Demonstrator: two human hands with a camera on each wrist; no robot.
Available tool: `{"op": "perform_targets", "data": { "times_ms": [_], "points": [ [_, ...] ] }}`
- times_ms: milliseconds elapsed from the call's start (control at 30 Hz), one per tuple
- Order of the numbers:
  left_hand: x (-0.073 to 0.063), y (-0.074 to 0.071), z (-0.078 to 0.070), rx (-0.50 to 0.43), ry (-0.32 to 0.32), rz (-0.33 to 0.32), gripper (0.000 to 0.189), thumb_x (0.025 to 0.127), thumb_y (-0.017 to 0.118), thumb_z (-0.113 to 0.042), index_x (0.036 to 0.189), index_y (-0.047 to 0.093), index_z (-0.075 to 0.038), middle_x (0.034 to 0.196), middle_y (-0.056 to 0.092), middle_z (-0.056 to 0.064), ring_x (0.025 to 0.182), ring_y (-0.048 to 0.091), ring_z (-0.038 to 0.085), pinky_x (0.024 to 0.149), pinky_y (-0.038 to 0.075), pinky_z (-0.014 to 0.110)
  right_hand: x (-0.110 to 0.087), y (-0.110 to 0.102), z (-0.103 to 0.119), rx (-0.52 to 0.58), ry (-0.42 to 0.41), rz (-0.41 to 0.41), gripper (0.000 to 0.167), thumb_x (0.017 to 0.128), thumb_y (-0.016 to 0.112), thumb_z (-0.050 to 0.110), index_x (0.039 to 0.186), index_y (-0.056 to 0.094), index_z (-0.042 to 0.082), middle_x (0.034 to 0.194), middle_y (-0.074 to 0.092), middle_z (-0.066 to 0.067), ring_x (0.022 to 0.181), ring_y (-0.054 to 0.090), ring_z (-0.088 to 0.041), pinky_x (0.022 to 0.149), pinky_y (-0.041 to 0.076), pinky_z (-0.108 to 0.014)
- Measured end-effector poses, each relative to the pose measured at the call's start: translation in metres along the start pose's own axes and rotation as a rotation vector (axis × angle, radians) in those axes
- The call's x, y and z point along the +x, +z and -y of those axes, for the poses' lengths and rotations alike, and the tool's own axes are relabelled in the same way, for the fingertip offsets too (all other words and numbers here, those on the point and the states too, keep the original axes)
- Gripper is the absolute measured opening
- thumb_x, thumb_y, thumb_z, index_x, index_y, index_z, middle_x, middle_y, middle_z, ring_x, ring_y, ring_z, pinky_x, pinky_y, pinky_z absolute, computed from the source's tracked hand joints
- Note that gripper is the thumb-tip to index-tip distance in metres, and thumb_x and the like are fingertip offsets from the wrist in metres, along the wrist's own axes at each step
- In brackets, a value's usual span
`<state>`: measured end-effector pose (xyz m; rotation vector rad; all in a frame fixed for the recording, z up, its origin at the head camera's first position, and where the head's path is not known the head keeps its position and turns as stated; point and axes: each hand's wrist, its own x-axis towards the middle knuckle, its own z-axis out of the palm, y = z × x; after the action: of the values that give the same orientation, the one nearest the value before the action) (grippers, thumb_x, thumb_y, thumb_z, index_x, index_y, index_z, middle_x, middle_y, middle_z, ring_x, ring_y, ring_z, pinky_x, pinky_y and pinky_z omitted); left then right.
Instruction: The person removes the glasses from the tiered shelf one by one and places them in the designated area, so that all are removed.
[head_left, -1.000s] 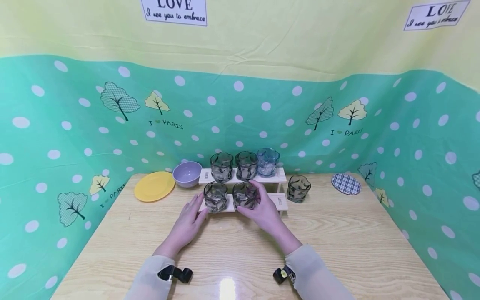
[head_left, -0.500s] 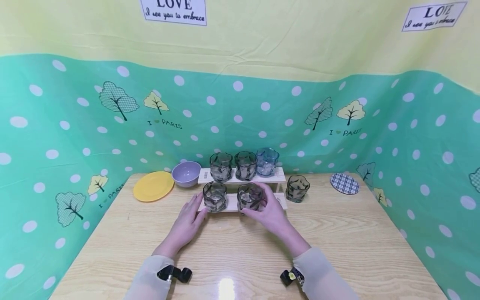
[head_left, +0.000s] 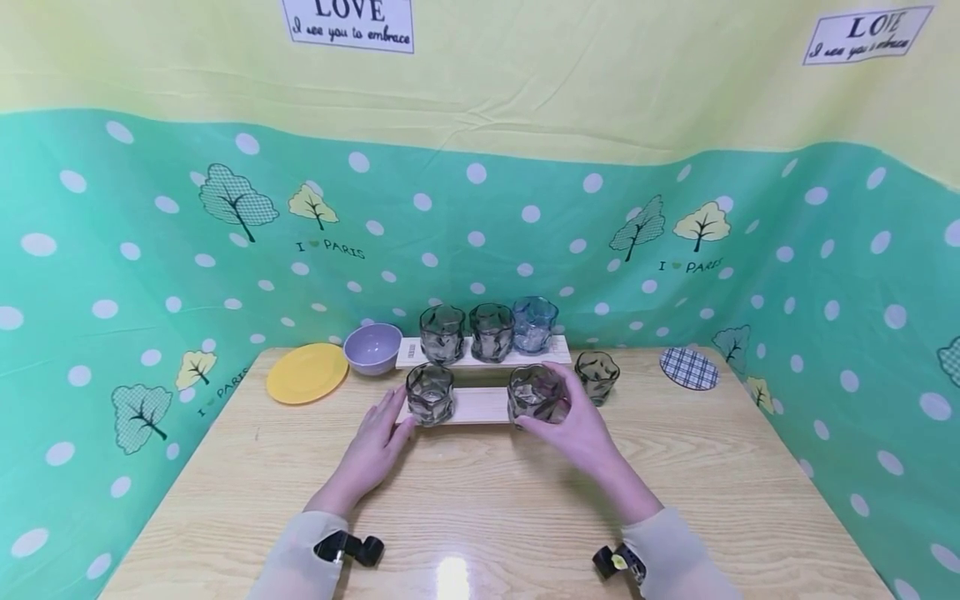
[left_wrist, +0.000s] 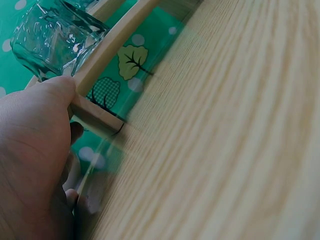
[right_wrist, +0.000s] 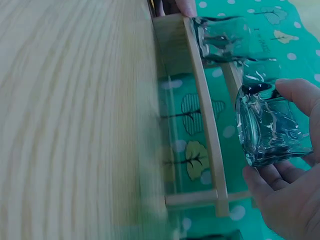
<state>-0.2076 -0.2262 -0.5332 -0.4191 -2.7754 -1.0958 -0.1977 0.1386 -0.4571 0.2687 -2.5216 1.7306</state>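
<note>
In the head view my right hand grips a smoky grey wavy glass over the right end of the lower shelf. The right wrist view shows this glass between thumb and fingers, apart from the shelf board. My left hand holds the left end of the two-step wooden rack, its thumb on the front corner, as the left wrist view shows. Beside that hand another grey glass stands on the lower step. Two grey glasses and a blue glass stand on the upper step.
Right of the rack stands one more grey glass on the wooden table. A checked round mat lies farther right. To the left are a purple bowl and a yellow plate. A dotted green cloth hangs behind.
My right hand has carried the grey glass rightward, from beside the other lower-step glass to the rack's right end. The left hand stays in place at the rack's left end.
</note>
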Motion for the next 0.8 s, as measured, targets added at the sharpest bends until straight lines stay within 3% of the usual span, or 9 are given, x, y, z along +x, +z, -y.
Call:
{"op": "perform_targets", "data": {
  "times_ms": [233,367,800],
  "points": [
    [-0.001,0.000,0.000,0.003,0.000,-0.002,0.069,0.119,0.048,-0.041,0.176,0.025,-0.009,0.178,0.030,0.021,0.166,0.021,0.043,0.136,0.010,0.061,-0.004,-0.026,-0.004,-0.021,-0.004,-0.018,0.103,0.085,0.099,0.034,0.168,0.039,0.022,0.151,0.060,-0.015,0.144,0.057,-0.039,0.126,0.042,-0.054],
    [-0.001,0.000,0.000,0.001,-0.006,0.001,0.069,0.119,0.049,-0.040,0.176,0.025,-0.009,0.179,0.029,0.021,0.167,0.021,0.042,0.136,0.010,0.061,-0.004,-0.042,-0.004,-0.049,-0.017,-0.041,0.102,0.087,0.098,0.032,0.169,0.038,0.020,0.150,0.062,-0.016,0.140,0.059,-0.039,0.125,0.043,-0.055],
    [0.000,-0.001,-0.001,-0.002,-0.005,0.004,0.070,0.119,0.048,-0.043,0.177,0.025,-0.010,0.179,0.029,0.019,0.167,0.020,0.042,0.136,0.010,0.061,0.001,-0.087,-0.008,-0.118,-0.022,-0.126,0.100,0.093,0.093,0.028,0.172,0.032,0.018,0.160,0.047,-0.027,0.141,0.054,-0.053,0.125,0.040,-0.064]
  ]
}}
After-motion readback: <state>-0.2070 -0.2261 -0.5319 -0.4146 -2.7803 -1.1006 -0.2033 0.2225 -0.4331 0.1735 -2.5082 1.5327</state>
